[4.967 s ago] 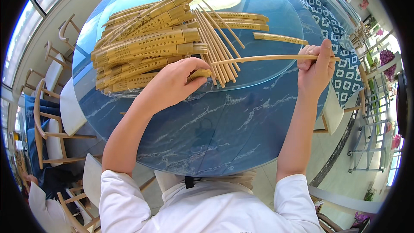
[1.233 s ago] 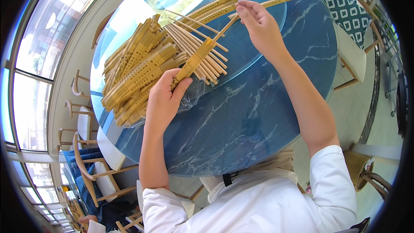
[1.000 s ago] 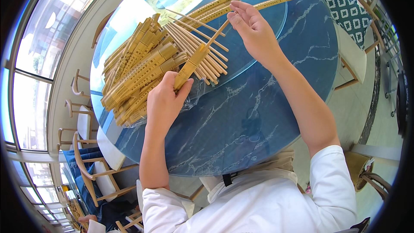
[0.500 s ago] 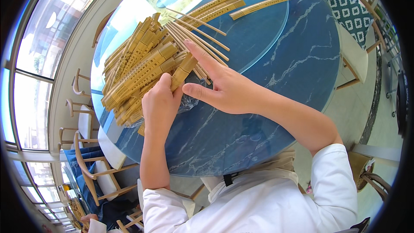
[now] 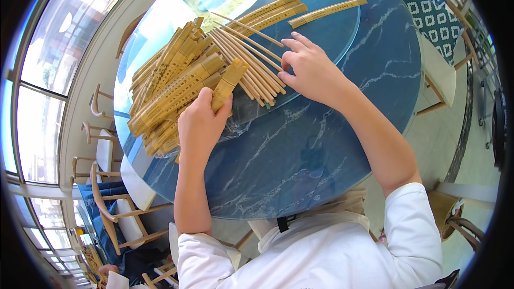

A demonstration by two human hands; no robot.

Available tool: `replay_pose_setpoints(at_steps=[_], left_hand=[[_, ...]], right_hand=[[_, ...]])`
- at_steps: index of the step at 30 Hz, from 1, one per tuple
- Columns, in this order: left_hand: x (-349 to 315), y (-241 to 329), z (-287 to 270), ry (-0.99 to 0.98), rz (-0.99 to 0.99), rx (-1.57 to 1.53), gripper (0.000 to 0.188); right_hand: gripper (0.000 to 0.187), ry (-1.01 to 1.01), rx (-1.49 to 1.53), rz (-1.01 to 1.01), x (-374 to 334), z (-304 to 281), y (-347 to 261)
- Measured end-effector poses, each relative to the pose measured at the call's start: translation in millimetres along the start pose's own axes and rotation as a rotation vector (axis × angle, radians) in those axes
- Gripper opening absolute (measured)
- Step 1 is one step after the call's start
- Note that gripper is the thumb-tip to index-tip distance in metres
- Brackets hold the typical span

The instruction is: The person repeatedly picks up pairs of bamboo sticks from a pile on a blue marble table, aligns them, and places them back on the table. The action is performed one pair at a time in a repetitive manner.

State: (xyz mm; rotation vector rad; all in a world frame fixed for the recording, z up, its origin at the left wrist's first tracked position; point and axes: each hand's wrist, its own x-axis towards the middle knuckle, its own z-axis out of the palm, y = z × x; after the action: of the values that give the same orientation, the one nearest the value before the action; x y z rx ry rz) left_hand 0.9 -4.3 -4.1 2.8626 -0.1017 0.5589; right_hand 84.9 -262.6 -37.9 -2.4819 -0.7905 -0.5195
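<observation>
My left hand (image 5: pixel 202 123) grips a gold paper chopstick sleeve (image 5: pixel 230 81) between thumb and fingers, its upper end pointing up and away. Beneath and left of it lies a big heap of gold chopstick sleeves (image 5: pixel 174 88) printed with dark characters. Several bare wooden chopsticks (image 5: pixel 250 67) are fanned out at the right side of this heap. My right hand (image 5: pixel 316 72) hovers at the right ends of the chopsticks, thumb and fingers apart and bent around them. Whether a fingertip touches a chopstick, I cannot tell.
More gold sleeves (image 5: pixel 276 13) and a single one (image 5: pixel 327 12) lie farther back on a round glass turntable (image 5: pixel 321 37). Clear plastic wrap (image 5: pixel 235 127) sticks out below the heap on the blue marbled table (image 5: pixel 278 166). Wooden chairs (image 5: pixel 120 208) stand at the left.
My right hand has moved away from the held sleeve, to the right and up to the chopstick ends. My left hand still holds the sleeve, now more exposed.
</observation>
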Motion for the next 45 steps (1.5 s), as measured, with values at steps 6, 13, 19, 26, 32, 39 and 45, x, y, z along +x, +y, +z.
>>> replay_pose_setpoints(at_steps=[6, 13, 19, 26, 32, 39, 45], left_hand=[[-1, -1, 0, -0.003, 0.0, 0.003, 0.041], [2, -1, 2, -0.012, 0.009, -0.028, 0.04], [2, -2, 1, -0.036, -0.013, -0.044, 0.04], [2, -3, 3, -0.078, -0.04, -0.072, 0.042], [2, -2, 4, -0.081, -0.022, -0.089, 0.043], [1, 1, 2, -0.073, 0.003, -0.069, 0.042], [1, 2, 2, -0.075, 0.001, -0.052, 0.042]], right_hand=[[0.025, 0.152, 0.003, 0.068, 8, -9, 3], [0.028, 0.715, 0.82, 0.345, 28, -65, 57], [0.026, 1.011, 1.189, 0.364, 24, -82, 96], [0.027, 0.931, 1.175, 0.384, 28, -73, 90], [0.028, 0.913, 1.11, 0.362, 29, -68, 89], [0.028, 0.948, 1.048, 0.335, 27, -70, 87], [0.028, 0.935, 1.006, 0.354, 27, -68, 87]])
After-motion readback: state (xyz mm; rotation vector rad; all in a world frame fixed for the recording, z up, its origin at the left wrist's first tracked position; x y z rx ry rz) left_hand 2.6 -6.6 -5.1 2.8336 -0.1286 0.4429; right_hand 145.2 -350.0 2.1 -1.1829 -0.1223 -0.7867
